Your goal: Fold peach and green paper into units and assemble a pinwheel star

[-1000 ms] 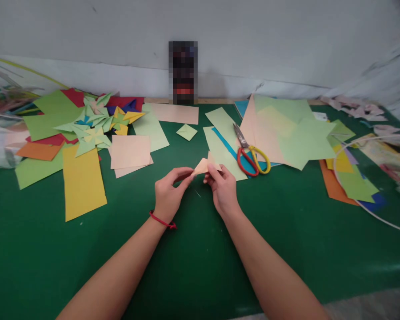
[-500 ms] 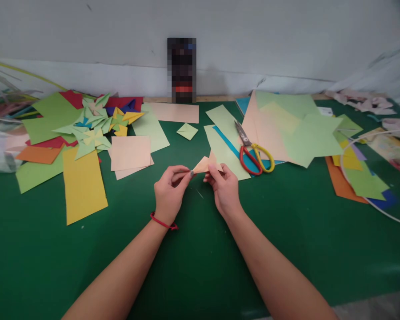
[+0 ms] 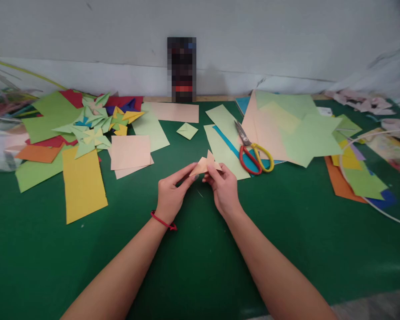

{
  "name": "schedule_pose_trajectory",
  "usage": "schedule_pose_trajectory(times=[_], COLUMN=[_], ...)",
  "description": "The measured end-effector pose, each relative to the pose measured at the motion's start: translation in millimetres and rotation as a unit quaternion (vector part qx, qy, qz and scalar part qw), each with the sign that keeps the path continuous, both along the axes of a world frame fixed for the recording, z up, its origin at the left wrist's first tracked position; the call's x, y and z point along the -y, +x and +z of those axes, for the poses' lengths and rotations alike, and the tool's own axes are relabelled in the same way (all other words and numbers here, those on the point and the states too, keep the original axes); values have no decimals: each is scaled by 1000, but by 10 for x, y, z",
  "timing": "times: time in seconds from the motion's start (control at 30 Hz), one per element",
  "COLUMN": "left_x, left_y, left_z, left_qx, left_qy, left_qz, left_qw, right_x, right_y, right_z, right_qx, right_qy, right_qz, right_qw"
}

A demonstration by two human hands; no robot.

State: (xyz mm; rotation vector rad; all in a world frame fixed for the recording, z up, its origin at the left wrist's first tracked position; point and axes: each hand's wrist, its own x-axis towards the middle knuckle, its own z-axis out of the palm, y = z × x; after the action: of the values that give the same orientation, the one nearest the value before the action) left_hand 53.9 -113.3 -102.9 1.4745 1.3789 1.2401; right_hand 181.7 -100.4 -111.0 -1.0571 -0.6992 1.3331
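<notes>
A small peach paper piece (image 3: 202,165), folded with pointed flaps, is held between both hands above the green table (image 3: 193,266). My right hand (image 3: 226,189) pinches its right part, thumb on the near face. At its left point, my left hand (image 3: 173,191) has thumb and fingers closed on the paper's edge; a red cord circles that wrist. Beyond the hands lies a small light-green folded square (image 3: 187,131). To the right, scissors (image 3: 253,151) with one red and one yellow handle rest partly on pale green paper strips (image 3: 220,146).
Peach squares (image 3: 130,153) and a yellow sheet (image 3: 85,186) lie on the left, near a heap of folded paper stars (image 3: 95,129). Large pale sheets (image 3: 306,133) are stacked on the right. A blurred upright dark object (image 3: 182,69) leans at the wall. A white cable (image 3: 345,171) curves at the far right.
My left fingers have shifted their hold at the paper's left point, the thumb now lower and the index finger along the top edge. My right hand keeps its pinch.
</notes>
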Motion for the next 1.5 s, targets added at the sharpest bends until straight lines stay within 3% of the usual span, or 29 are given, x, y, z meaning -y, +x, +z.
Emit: schedule_pose_trajectory(times=[0.4,0.63,0.93,1.13,1.5], left_x=[4,22,-32,-11,16], left_y=[7,61,57,46,71], left_z=[12,-11,-20,-46,42], left_qx=[-29,93,157,46,10], left_qy=[13,-56,-74,-69,-87], left_qz=[32,27,-66,-38,-75], left_qw=[999,994,983,996,993], right_x=[22,49,46,80,87], right_y=[-28,-58,-17,-53,-32], right_z=[1,-22,8,74,87], right_qx=[21,80,117,141,185], right_qy=[8,17,36,28,31], right_qz=[-3,-30,-12,27,29], right_qw=[1000,996,992,989,982])
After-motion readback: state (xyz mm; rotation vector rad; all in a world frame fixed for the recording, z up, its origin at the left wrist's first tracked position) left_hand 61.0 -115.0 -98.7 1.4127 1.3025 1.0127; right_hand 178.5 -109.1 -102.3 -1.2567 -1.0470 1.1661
